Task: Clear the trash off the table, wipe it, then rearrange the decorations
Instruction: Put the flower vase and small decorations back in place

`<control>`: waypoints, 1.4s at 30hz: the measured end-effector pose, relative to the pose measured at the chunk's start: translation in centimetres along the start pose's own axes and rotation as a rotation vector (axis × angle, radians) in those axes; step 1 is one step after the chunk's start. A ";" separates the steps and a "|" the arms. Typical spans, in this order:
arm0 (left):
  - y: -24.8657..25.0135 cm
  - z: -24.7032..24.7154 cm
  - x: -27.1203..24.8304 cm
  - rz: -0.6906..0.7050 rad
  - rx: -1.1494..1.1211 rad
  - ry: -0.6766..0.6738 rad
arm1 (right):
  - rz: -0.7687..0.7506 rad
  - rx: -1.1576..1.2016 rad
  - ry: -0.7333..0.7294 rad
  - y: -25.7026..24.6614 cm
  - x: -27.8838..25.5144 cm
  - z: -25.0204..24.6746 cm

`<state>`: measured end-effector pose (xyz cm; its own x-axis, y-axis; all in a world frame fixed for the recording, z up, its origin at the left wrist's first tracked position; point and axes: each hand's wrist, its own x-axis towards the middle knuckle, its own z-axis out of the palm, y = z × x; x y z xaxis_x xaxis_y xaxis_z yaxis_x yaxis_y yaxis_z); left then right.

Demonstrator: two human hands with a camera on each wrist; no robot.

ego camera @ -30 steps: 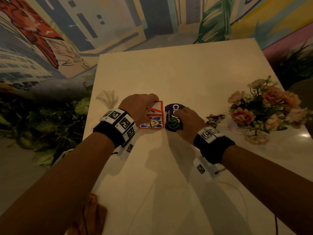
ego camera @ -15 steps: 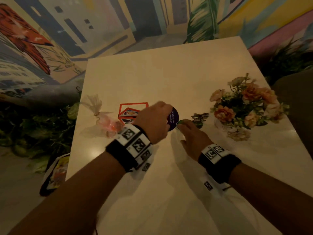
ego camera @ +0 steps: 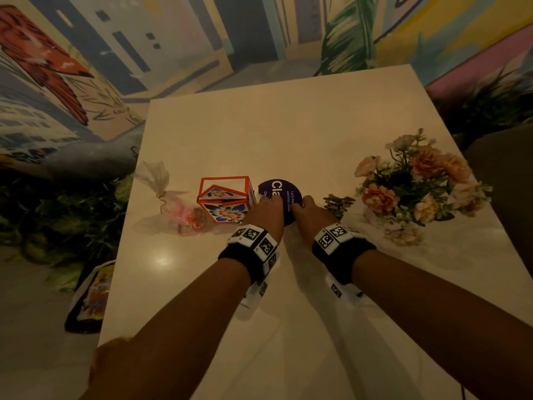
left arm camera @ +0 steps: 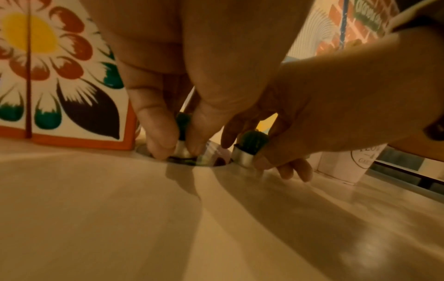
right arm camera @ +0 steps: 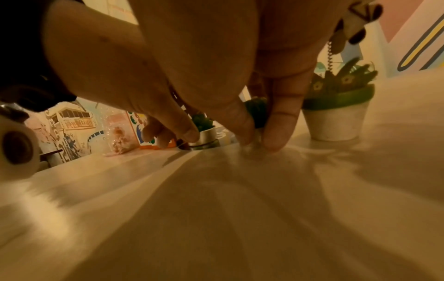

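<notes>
Glossy table (ego camera: pixel 288 134); each hand pinches a tiny metal-cupped cactus.

Both hands (ego camera: pixel 266 215) (ego camera: pixel 310 216) low, fingertips pinched together

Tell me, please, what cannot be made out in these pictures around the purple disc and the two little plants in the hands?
- Purple disc: in the head view, its near half and most of its lettering lie under both hands.
- Left hand and its small plant: head view hides the plant; in the left wrist view the fingers cover most of its pot.
- Right hand and its cactus: the right wrist view leaves only a dark sliver between fingers.
</notes>
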<state>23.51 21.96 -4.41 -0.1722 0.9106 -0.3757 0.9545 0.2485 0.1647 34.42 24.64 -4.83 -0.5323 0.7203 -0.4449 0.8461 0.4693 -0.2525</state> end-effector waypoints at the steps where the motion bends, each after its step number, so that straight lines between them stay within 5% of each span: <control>1: 0.0 0.0 0.0 0.001 -0.009 0.001 | 0.001 0.000 -0.008 0.0 0.2 0.0; 14: -0.2 0.2 1.3 0.008 -0.120 0.052 | 0.028 0.118 0.029 -0.5 1.3 -0.7; 19: -0.2 -0.7 -0.5 0.059 -0.144 0.134 | -0.041 0.177 0.144 0.4 -3.8 -0.3; 23: 0.3 -0.7 -3.2 0.196 -0.211 0.304 | 0.134 0.363 0.101 3.5 -8.6 2.1; 30: 3.6 5.1 -4.2 0.112 -0.426 -0.109 | 0.322 0.676 0.141 6.3 -8.6 3.9; 42: 5.9 6.8 -1.2 0.090 -0.550 -0.035 | 0.289 0.801 0.115 6.9 -4.8 3.9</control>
<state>30.97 20.06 -9.18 -0.0784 0.9271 -0.3665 0.6960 0.3141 0.6457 42.92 22.40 -7.75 -0.2554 0.8234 -0.5068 0.6897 -0.2121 -0.6923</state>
